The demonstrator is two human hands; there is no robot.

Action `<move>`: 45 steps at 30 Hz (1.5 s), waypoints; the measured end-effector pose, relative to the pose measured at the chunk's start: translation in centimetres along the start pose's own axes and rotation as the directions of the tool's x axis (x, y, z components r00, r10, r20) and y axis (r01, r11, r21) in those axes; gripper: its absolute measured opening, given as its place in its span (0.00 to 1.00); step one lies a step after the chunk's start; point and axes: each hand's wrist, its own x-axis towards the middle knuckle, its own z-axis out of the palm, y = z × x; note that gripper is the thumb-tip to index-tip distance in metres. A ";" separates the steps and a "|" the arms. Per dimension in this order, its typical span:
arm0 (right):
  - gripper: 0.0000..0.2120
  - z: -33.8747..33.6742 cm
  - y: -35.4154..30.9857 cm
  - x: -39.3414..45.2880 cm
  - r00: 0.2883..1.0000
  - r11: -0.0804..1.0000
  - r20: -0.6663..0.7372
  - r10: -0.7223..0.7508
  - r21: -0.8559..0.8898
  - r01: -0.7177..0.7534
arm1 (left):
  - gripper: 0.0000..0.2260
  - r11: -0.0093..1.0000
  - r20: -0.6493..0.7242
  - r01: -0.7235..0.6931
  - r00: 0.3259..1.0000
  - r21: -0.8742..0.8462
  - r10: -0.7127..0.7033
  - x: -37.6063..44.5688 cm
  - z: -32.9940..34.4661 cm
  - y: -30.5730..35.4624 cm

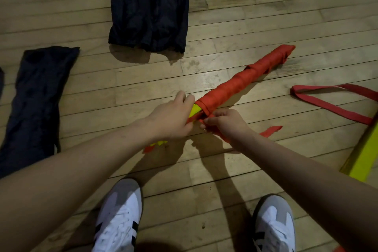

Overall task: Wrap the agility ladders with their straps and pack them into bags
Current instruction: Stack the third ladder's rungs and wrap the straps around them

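White shoes (pixel 120 215) on wood floor (pixel 235 6); beyond them left hand (pixel 171 118) grips wrapped ladder bundle (pixel 241 82) at its near end, right hand (pixel 223 122) apparently pinching red strap (pixel 270 130) beside it.

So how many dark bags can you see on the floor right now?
3, possibly more out of frame. Two dark bags lie side by side at top centre, one on the left and one on the right; a third bag lies at the left.
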 end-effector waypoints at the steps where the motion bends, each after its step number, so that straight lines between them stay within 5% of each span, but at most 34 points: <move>1: 0.05 -0.1 0.2 0.0 1.000 1.000 0.003 0.007 0.011 -0.007 | 0.19 0.999 0.019 0.012 1.000 -0.045 -0.011 0.1 0.0 0.1; 4: 0.08 -0.4 0.0 -0.2 1.000 0.998 0.012 0.023 -0.066 -0.022 | 0.21 0.981 0.069 0.131 0.990 -0.146 -0.122 0.2 0.4 0.4; 9: 0.10 -0.3 -0.8 -0.3 0.995 0.982 0.048 0.086 -0.172 -0.077 | 0.24 0.961 -0.095 0.228 0.965 -0.158 -0.244 -0.3 1.4 -0.4; 14: 0.09 0.6 -1.1 -0.2 0.996 0.993 0.081 0.049 -0.109 -0.040 | 0.29 0.928 0.177 0.333 0.936 -0.166 -0.304 0.0 1.4 -0.5; 16: 0.10 0.7 -0.9 0.1 0.998 0.991 0.057 0.032 -0.135 -0.024 | 0.24 0.947 0.225 0.294 0.938 -0.126 -0.261 -0.1 1.3 -0.4; 21: 0.10 0.7 0.4 0.0 0.996 0.989 0.067 0.057 -0.138 -0.047 | 0.24 0.991 0.089 0.089 0.993 -0.096 -0.081 -0.7 0.8 -1.7; 23: 0.10 0.6 0.4 -0.2 0.995 0.993 0.081 0.056 -0.113 -0.047 | 0.23 0.970 0.130 0.156 0.982 -0.184 -0.134 -0.8 0.9 -1.3; 27: 0.11 0.7 0.0 -0.5 0.993 0.990 0.110 0.042 -0.139 -0.026 | 0.23 0.971 0.002 0.232 0.973 -0.060 -0.232 -0.6 1.9 -0.8; 33: 0.06 0.8 -0.2 -0.8 0.997 0.989 0.073 0.008 -0.148 0.003 | 0.22 0.984 0.212 0.132 0.972 -0.121 -0.104 -0.6 1.6 -0.9; 37: 0.07 0.3 0.7 -1.2 0.997 0.989 0.077 0.024 -0.147 -0.012 | 0.24 0.989 0.196 0.014 0.980 -0.146 0.015 -0.7 1.0 -1.4; 40: 0.07 0.2 0.7 -1.1 0.996 0.992 0.083 0.025 -0.128 -0.015 | 0.22 0.989 0.181 0.060 0.983 -0.135 -0.035 -0.8 1.2 -0.4; 45: 0.05 0.0 -0.2 -1.0 0.988 0.994 0.150 0.026 -0.113 -0.009 | 0.25 0.980 -0.028 0.165 0.986 0.113 -0.163 -0.9 2.3 0.2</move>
